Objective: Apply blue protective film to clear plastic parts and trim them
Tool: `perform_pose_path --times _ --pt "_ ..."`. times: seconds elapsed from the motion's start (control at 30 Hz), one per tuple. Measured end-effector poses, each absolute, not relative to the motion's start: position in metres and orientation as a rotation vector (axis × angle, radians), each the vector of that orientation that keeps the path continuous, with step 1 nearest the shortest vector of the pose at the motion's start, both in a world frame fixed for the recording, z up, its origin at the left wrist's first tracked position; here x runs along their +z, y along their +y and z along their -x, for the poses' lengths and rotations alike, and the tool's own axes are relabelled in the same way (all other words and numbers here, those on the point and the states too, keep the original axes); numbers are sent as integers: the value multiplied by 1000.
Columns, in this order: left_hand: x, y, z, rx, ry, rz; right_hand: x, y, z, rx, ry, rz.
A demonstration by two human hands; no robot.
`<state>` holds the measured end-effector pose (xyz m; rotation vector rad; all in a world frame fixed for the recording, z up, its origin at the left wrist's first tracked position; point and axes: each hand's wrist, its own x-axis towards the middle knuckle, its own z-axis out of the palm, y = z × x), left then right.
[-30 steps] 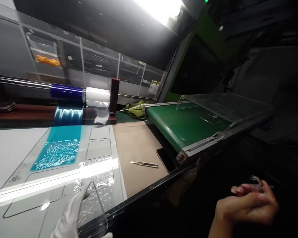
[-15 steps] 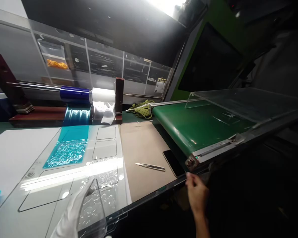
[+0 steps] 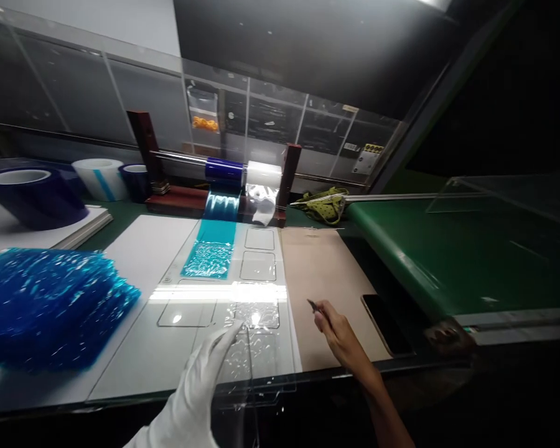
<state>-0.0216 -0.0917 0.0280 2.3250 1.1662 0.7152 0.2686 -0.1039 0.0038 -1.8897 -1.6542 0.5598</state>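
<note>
My left hand (image 3: 200,386) wears a white glove and lies stretched out, fingertips on crinkled clear film (image 3: 256,317) at the near end of a clear panel (image 3: 214,292). The panel rests on a white sheet (image 3: 140,249). A strip of blue film (image 3: 212,249) runs onto it from a blue roll (image 3: 224,169) on a rod, next to a white roll (image 3: 264,174). My bare right hand (image 3: 333,323) is over a brown board (image 3: 317,261), shut on a slim metal blade tool (image 3: 312,304) whose tip points away from me.
A heap of crumpled blue film (image 3: 51,305) lies at the left. Tape rolls (image 3: 98,177) stand at the back left. A dark phone (image 3: 385,323) lies on the board's right edge, beside a green conveyor belt (image 3: 448,255). A yellow-green cloth (image 3: 324,208) lies behind.
The view has swung left. My right hand came up from below the table's edge onto the brown board and took hold of the blade tool. My left hand stayed on the clear film.
</note>
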Motion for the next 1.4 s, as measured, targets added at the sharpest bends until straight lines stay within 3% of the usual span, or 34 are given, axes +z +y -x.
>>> perform_pose_path --times 0.17,0.47,0.9,1.4 --pt "25 -84 36 588 1088 -2368 46 -142 -195 1075 -1722 1535" --pt "3 -80 43 623 1052 -2376 45 -146 -159 1241 -1807 1485" --pt "25 -82 37 609 911 -2384 47 -150 -161 1252 -1726 1481" --pt "14 -79 18 592 854 -2499 36 -157 -170 1005 -1814 1372"
